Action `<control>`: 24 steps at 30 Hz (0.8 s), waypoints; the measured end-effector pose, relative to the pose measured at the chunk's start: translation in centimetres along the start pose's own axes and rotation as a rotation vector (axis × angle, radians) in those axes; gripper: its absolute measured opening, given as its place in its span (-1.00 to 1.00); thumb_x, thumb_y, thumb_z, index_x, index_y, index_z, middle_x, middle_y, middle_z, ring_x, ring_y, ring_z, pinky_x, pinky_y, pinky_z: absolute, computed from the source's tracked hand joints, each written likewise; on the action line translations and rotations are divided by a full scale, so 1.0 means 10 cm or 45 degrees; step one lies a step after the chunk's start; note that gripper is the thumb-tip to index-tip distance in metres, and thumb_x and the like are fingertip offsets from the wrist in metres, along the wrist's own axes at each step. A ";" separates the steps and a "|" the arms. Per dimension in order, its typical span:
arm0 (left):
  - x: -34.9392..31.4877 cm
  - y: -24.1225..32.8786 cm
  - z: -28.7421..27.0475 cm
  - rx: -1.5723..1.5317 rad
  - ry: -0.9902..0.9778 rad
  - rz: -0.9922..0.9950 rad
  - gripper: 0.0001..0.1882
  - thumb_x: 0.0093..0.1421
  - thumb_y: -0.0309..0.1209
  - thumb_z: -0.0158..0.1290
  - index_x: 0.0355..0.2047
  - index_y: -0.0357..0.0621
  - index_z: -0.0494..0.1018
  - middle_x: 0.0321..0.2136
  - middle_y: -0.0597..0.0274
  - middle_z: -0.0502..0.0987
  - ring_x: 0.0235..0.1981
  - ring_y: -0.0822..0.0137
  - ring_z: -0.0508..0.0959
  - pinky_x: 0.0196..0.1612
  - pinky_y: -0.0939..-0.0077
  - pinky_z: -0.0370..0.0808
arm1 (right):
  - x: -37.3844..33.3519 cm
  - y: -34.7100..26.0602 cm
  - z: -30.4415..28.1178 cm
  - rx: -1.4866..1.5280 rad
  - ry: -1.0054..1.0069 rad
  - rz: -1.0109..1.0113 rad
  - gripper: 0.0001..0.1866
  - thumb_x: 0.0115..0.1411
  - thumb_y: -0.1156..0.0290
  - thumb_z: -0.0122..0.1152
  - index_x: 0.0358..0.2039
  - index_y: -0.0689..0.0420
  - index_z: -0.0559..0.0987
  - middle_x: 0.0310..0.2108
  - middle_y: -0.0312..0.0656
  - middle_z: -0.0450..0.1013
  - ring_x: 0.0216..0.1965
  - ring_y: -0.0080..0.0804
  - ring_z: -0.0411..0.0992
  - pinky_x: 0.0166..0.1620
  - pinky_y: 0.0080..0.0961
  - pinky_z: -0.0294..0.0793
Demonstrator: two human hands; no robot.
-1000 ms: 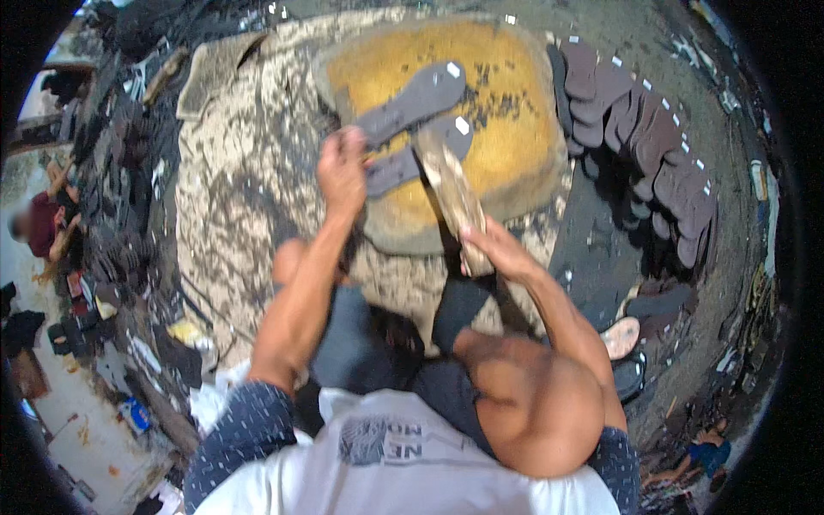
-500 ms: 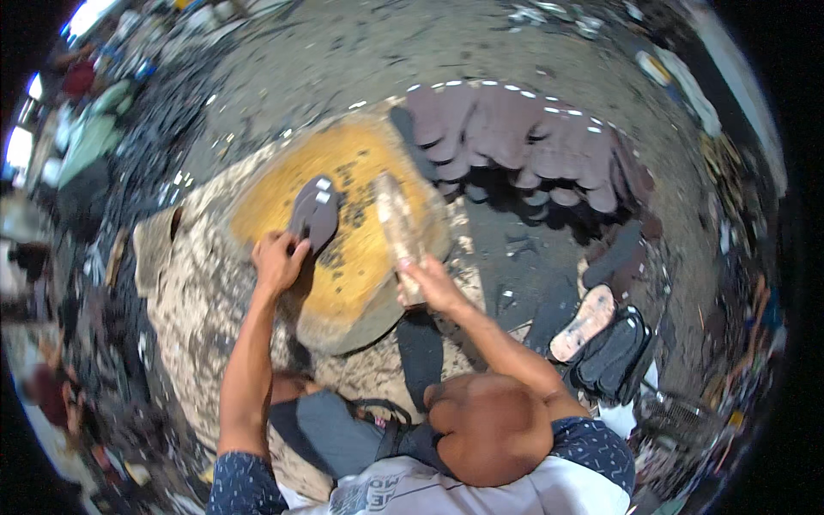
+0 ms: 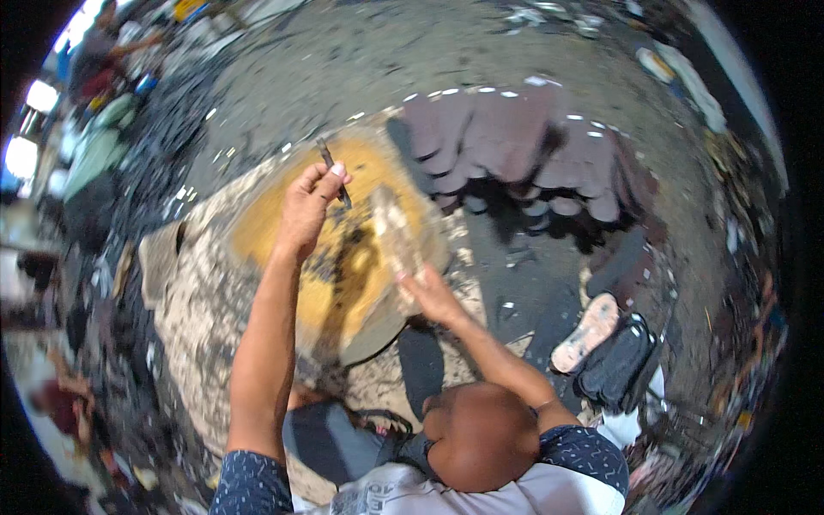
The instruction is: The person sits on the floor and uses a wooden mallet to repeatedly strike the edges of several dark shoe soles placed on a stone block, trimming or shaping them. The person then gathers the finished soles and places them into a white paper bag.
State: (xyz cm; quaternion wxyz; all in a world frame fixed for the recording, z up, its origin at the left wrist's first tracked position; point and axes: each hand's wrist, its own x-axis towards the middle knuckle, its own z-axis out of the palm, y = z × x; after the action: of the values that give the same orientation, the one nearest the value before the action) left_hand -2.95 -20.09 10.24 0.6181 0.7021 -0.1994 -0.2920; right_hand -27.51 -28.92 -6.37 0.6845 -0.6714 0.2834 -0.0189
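My left hand point(image 3: 307, 206) pinches a thin, dark rod point(image 3: 344, 197) over the scuffed yellow block point(image 3: 268, 225), far end leaning left; my right hand point(image 3: 432, 296) grips a rough wooden stick point(image 3: 393, 227), lengthwise forward, slightly left.

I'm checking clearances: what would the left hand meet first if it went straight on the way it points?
The left hand seems to have a free way over the rounded, yellow-topped slab toward the grey-brown ground; its height is unclear, so it might brush the slab.
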 end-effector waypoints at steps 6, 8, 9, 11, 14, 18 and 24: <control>-1.54 -1.24 -1.17 0.458 0.741 -0.318 -0.66 0.38 -0.14 0.10 -0.19 -0.21 0.59 -0.26 0.16 0.65 -0.21 0.38 0.58 -0.08 0.39 0.50 | 0.51 -1.08 0.14 -0.573 -0.091 -0.150 -0.42 0.30 -0.01 0.26 0.01 0.29 0.47 -0.17 0.11 0.54 -0.15 -0.10 0.53 -0.06 -0.14 0.49; -1.77 -1.15 -0.98 0.446 0.702 -0.532 -0.62 0.36 -0.13 0.11 -0.11 -0.23 0.60 -0.25 0.06 0.68 -0.21 0.21 0.64 -0.08 0.27 0.54 | 0.78 -1.23 0.17 -0.678 -0.042 -0.339 -0.47 0.27 0.05 0.31 -0.03 0.30 0.53 -0.14 0.12 0.55 -0.12 0.03 0.52 -0.04 -0.11 0.48; -1.84 -1.31 -0.96 0.633 0.752 -0.411 -0.61 0.33 -0.12 0.13 -0.09 -0.22 0.60 -0.21 -0.05 0.67 -0.17 0.08 0.66 -0.05 0.19 0.54 | 0.91 -1.16 0.28 -0.954 0.174 -0.508 -0.41 0.26 0.04 0.32 0.05 0.32 0.52 -0.06 0.19 0.52 -0.01 0.11 0.48 0.07 -0.09 0.44; -1.67 -1.28 -0.92 0.893 0.657 -0.421 -0.59 0.31 -0.17 0.11 0.02 -0.20 0.55 -0.19 -0.11 0.64 -0.12 -0.10 0.63 -0.08 0.04 0.52 | 1.27 -0.94 0.15 -0.997 0.119 -0.641 -0.28 0.24 0.08 0.35 0.23 0.35 0.40 0.16 0.27 0.40 0.20 0.20 0.36 0.25 -0.05 0.32; -1.82 -1.47 -0.96 1.118 0.676 -0.398 -0.52 0.29 -0.26 0.09 0.19 -0.10 0.39 -0.04 -0.10 0.58 -0.08 -0.10 0.59 -0.01 -0.06 0.53 | 1.25 -0.82 0.17 -0.966 -0.177 -0.445 -0.20 0.35 0.00 0.22 0.35 0.35 0.25 0.33 0.24 0.23 0.36 0.12 0.19 0.36 -0.05 0.18; -1.86 -1.58 -0.90 1.059 0.609 -0.507 -0.51 0.27 -0.29 0.10 0.19 -0.04 0.36 -0.08 -0.05 0.57 -0.11 -0.09 0.60 -0.03 -0.08 0.54 | 1.18 -0.76 -0.10 -0.923 -0.288 -0.366 -0.20 0.40 -0.06 0.11 0.41 0.26 0.18 0.42 0.14 0.11 0.43 0.06 0.08 0.41 -0.07 0.10; -1.82 -1.35 -1.05 0.806 0.672 -0.343 -0.58 0.29 -0.31 0.09 0.13 -0.10 0.38 -0.23 -0.01 0.57 -0.23 0.01 0.61 -0.19 0.07 0.55 | 1.61 -0.68 -0.48 -0.654 -0.122 -0.433 -0.38 0.48 0.12 0.06 0.39 0.20 0.23 0.22 0.00 0.32 0.20 -0.13 0.34 0.21 -0.25 0.36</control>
State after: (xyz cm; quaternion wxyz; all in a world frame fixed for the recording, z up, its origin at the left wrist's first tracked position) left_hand -10.81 1.65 0.63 0.3586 0.9273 -0.0208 -0.1051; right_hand -13.55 -40.47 -5.62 0.4920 -0.8604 0.1298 -0.0291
